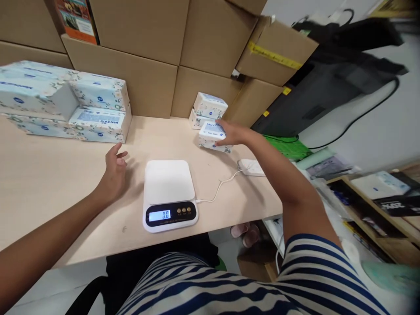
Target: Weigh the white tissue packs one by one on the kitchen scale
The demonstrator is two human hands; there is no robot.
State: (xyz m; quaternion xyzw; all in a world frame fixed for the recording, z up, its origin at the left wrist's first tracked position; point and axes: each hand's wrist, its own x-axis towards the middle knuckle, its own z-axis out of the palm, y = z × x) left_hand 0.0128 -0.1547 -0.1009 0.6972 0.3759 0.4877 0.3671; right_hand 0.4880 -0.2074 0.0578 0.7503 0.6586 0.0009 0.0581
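My right hand (232,132) grips a pack of tissues (210,139) by its right side, fingers on top and thumb on the front. Right behind it, two more tissue packs (210,105) are stacked one on the other. On the left, my left hand (115,170) hovers by the table with its fingers loosely curled and apart, holding nothing. Between the hands lies a white digital kitchen scale (169,181) with a bare plate. Its lit display (159,215) reads 0.0. Beyond my left hand stands a larger stack of tissue packs (98,124).
Cardboard boxes (138,78) form a wall along the table's back edge. A white cable (219,188) runs from the scale to a white power strip (252,167) under my right forearm. At the right are a dark grey machine (302,96) and a wooden shelf (370,218).
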